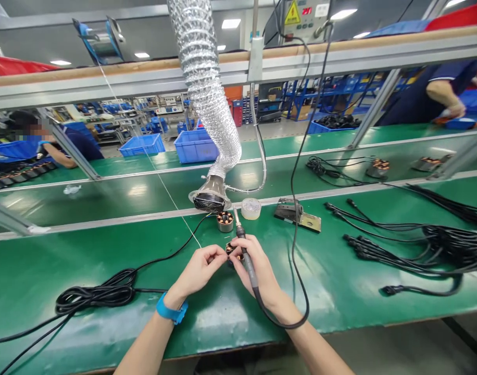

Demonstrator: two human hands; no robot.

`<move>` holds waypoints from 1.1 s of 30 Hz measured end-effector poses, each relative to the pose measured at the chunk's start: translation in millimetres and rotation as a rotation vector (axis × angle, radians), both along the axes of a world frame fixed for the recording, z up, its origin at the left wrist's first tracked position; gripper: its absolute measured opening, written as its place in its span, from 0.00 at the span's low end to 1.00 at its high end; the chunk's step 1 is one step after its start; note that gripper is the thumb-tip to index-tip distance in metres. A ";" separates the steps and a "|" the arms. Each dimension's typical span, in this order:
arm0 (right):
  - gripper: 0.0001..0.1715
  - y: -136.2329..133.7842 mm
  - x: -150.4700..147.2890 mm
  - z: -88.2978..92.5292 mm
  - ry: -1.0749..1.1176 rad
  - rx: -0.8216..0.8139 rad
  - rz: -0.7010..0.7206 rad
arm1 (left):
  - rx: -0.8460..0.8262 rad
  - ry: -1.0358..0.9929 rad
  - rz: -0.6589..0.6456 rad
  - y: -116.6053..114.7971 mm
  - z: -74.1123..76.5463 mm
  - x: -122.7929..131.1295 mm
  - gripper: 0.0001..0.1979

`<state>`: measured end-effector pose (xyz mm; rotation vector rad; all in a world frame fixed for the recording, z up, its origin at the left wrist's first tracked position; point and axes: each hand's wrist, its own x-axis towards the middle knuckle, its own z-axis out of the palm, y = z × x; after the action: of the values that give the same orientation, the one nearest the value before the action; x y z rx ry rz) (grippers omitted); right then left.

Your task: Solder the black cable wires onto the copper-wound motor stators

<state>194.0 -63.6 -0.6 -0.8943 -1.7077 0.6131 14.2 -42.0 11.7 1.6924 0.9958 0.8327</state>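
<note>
Pinch, narrow, at the left hand (pixel 201 268): reaching in from 7 o'clock, back of the hand up, wrist bent inward, thumb and forefinger tips together, band (pixel 172 310) round the wrist. Reaching in from 5 o'clock with the right hand (pixel 258 260): iron (pixel 249 268) gripped along the fingers, tip pointing to 12, thumb and forefinger closed in as well, nearly meeting the left fingertips.

Hidden: much of the coil (pixel 229 247), behind fingers and iron. Cannot tell the contents, if any, of the left pinch; too small to make out. Hard to follow: lower end of the wire (pixel 190 228), slanting from the spool (pixel 105 41) at 11 o'clock and lost at the left hand. Cut off by the bottom edge: both forearms (pixel 145 338).

Coil at 2 o'clock from the left hand and 10 from the right, right at the fingertips, above or on the bench (pixel 340 291); contact there not visible. From the coil: second coil (pixel 225 224) near at 12, hood (pixel 213 187) at 11, tape (pixel 251 209) at 1, stand (pixel 301 216) at 2, cables (pixel 441 239) at 3, looped cord (pixel 82 297) between 8 and 9
</note>
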 end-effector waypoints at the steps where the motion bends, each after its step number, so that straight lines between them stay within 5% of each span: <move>1: 0.18 2.8 0.2 -0.2 -0.007 0.008 0.012 | -0.014 -0.026 0.025 2.2 -0.2 2.0 0.14; 11: 0.14 34.7 12.6 -3.5 0.119 0.084 -0.203 | 0.031 -0.143 0.383 29.1 -11.1 13.6 0.11; 17: 0.13 26.8 26.1 -16.6 0.208 0.153 -0.188 | -0.002 -0.176 0.391 33.5 -25.4 18.2 0.11; 33: 0.14 25.9 21.7 -9.7 0.112 0.183 -0.109 | 0.034 -0.176 0.396 36.0 -26.9 16.4 0.11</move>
<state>215.7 -37.7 -10.2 -0.8024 -1.5756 0.4190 30.5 -6.0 -15.1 1.4393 1.2171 1.2391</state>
